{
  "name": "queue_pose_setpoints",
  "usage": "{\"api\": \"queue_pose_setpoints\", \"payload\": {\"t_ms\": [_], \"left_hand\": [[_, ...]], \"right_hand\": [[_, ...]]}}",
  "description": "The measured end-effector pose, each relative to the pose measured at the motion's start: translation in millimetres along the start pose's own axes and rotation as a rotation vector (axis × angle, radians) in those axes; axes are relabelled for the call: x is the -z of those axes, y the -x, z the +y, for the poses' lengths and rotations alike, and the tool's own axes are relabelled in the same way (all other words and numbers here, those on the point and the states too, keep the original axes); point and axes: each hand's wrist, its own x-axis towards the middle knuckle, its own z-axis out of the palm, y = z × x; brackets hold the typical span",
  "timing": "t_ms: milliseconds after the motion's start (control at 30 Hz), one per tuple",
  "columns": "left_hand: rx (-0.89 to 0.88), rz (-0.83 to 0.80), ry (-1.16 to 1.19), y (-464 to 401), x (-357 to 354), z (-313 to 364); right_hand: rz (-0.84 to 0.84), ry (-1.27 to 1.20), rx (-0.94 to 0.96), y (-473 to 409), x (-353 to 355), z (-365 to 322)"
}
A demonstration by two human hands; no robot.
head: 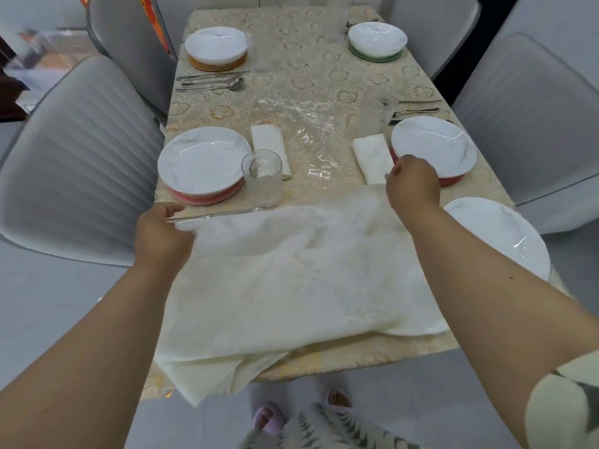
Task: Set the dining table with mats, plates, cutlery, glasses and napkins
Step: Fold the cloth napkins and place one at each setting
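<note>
- The left hand point(162, 233) has its fingers curled round the far left edge of a large white napkin point(291, 280), gripping it above the counter point(301, 63).
- The right hand point(411, 183) pinches the napkin's far right corner, held up near the right pink-mat plate point(434, 145).
- The napkin is spread between both hands over the near end of the counter; its near edge droops past the counter's front edge.
- A clear glass point(262, 176) stands upright just beyond the napkin, beside the left pink-mat plate point(204, 163).
- Two folded napkins lie by those plates: one on the left point(270, 147), one on the right point(372, 157).
- A bare plate point(505, 234) sits at the near right, partly behind the right forearm.
- Crumpled clear plastic wrap point(308, 124) lies mid-counter.
- Far end: a plate on an orange mat point(216, 48), a plate on a green mat point(377, 38), cutlery point(210, 82) on the left.
</note>
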Motion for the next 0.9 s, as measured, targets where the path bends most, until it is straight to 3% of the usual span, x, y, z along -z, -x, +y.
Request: {"api": "queue_pose_setpoints", "payload": {"t_ms": [133,300,433,600,700,800,900], "left_hand": [[-0.26,0.088,-0.268,16.3,-6.8,6.8],[-0.342,-0.366,-0.451,33.0,-23.9,10.7],[-0.405,-0.443,-0.516,45.3,-28.7,9.3],[-0.495,-0.559,-0.513,68.6,-43.8,22.4],[-0.547,-0.71,-0.537,89.7,-52.3,31.1],[-0.587,-0.876,-0.716,107.1,-46.2,29.6],[-0.594,-0.937,-1.003,114.3,-32.8,22.3]], "right_hand": [[-0.04,-0.044,-0.016,15.6,-12.5,2.3],[-0.523,-0.066,0.183,36.0,-28.8,11.8],[-0.595,-0.148,0.204,49.9,-18.6,25.9],[-0.752,-0.044,0.276,81.7,-29.4,22.5],[-0.755,-0.033,0.259,102.1,-31.1,24.3],[-0.796,0.075,0.284,122.0,-17.7,37.2],[-0.82,0.267,0.327,136.8,-3.4,56.8]]}}
